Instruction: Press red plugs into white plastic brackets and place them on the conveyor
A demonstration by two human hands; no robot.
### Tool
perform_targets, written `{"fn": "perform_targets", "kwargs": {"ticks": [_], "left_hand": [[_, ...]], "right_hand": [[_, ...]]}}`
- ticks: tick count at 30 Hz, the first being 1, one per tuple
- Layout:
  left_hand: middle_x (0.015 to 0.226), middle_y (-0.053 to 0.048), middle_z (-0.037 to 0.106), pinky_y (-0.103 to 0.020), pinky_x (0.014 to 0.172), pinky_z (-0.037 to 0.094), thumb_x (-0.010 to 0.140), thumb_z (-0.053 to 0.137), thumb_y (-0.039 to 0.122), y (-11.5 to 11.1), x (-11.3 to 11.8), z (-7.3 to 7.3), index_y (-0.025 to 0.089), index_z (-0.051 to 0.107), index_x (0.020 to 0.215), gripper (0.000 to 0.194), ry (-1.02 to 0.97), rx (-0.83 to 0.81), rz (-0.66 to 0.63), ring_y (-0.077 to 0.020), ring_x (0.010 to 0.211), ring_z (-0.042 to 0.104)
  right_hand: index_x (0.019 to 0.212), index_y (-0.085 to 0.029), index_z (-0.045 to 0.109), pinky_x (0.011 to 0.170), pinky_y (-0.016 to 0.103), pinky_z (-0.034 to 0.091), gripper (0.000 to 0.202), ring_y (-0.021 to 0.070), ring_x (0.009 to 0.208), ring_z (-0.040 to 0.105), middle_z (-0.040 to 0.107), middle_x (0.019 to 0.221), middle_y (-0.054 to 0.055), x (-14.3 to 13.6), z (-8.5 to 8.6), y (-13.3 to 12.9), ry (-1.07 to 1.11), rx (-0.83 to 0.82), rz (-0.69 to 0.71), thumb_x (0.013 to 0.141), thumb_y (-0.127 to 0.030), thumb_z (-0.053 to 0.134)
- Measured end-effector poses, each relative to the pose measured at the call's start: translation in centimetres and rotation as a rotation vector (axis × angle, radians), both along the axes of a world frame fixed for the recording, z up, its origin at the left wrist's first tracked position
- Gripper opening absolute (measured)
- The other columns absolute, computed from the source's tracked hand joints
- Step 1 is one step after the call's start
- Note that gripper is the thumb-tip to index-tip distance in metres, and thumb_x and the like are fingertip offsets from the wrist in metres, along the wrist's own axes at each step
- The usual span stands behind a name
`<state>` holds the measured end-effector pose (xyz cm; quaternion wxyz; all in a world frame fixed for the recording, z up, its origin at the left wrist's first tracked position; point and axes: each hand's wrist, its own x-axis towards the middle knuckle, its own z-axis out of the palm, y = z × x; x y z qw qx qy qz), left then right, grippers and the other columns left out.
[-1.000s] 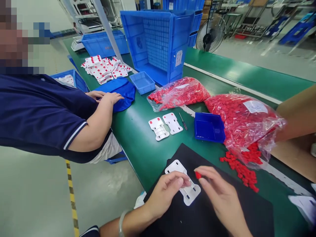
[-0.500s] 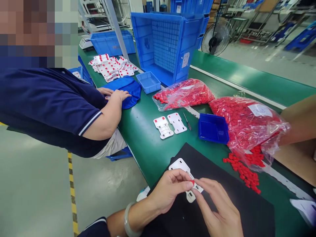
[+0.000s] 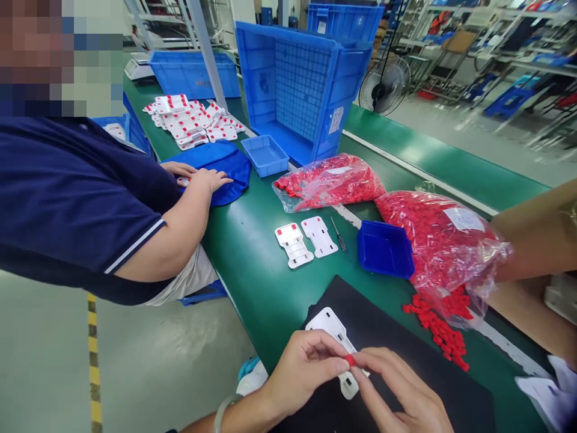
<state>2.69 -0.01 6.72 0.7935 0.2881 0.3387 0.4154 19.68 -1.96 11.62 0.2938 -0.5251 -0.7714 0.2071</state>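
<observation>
Between the fingertips of both hands is a small red plastic piece (image 3: 350,360). My left hand (image 3: 306,376) pinches it from the left, and my right hand (image 3: 396,388) grips it from the right. Just beneath them, a white plastic plate (image 3: 328,323) with small dark slots lies on a black mat (image 3: 433,373); the fingers hide part of it. Farther up the table lie two similar plates: one (image 3: 294,245) shows two red corner pieces, the other (image 3: 319,236) at least one. A small screwdriver (image 3: 339,236) rests to their right.
Loose red pieces (image 3: 444,334) spill from a clear bag (image 3: 433,234); another bag (image 3: 331,180) lies behind. A dark blue tray (image 3: 385,249) stands between the plates and bags. At left, a co-worker (image 3: 103,198) presses on a blue cloth (image 3: 220,162). Finished-looking plates (image 3: 193,120) are heaped beyond.
The view has shifted, so the table things appear slightly lower and further left. Both hands stay together, and more of the red piece shows between the fingertips.
</observation>
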Motion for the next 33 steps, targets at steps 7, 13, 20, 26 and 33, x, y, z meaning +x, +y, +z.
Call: {"fn": "perform_targets", "kwargs": {"ticks": [7,13,20,26,33], "left_hand": [[0.089,-0.005,0.073,-0.028,0.081,0.05,0.085,0.067,0.026,2.0,-1.1,0.3,0.017,0.071,0.093,0.014,0.128,0.18,0.003,-0.0156,0.083,0.065],[0.108,-0.007,0.063,-0.037,0.091,0.045,0.089,0.056,0.021,3.0,-3.1,-0.6,0.021,0.064,0.105,0.018,0.723,0.503,0.049,-0.0212,0.101,0.057],[0.114,-0.012,0.053,-0.041,0.087,0.047,0.09,0.053,0.025,2.1,-2.6,-3.2,0.017,0.057,0.108,0.02,1.071,0.637,-0.13,-0.0265,0.105,0.05],[0.117,-0.011,0.05,-0.045,0.089,0.044,0.085,0.06,0.024,2.0,-1.5,-4.3,0.018,0.055,0.105,0.022,1.133,0.62,-0.186,-0.0287,0.107,0.046],[0.112,-0.007,0.05,-0.041,0.088,0.041,0.085,0.057,0.019,2.5,-1.6,-3.5,0.02,0.048,0.094,0.013,1.034,0.499,-0.186,-0.0245,0.103,0.044]], "right_hand": [[0.095,-0.022,0.059,0.065,0.023,0.052,0.006,0.0131,0.073,0.064,0.067,0.083,0.001,-0.5,0.8,3.3,-0.117,0.072,0.092,0.091,-0.02,0.055],[0.093,-0.023,0.066,0.062,0.029,0.05,0.024,0.0182,0.073,0.068,0.072,0.085,0.002,5.9,-1.2,10.8,-0.472,0.12,-0.27,0.091,-0.041,0.051],[0.087,-0.018,0.069,0.062,0.033,0.045,0.033,0.0217,0.068,0.061,0.067,0.073,0.005,10.6,-5.0,18.4,-0.663,0.046,-0.218,0.091,-0.041,0.046],[0.09,-0.013,0.071,0.068,0.037,0.041,0.039,0.0243,0.069,0.054,0.066,0.075,0.009,11.1,-6.7,19.4,-0.793,0.062,-0.106,0.094,-0.039,0.042],[0.092,-0.013,0.072,0.066,0.037,0.035,0.036,0.0257,0.073,0.054,0.07,0.081,0.01,11.4,-7.4,19.7,-0.876,0.079,-0.074,0.093,-0.036,0.044]]}}
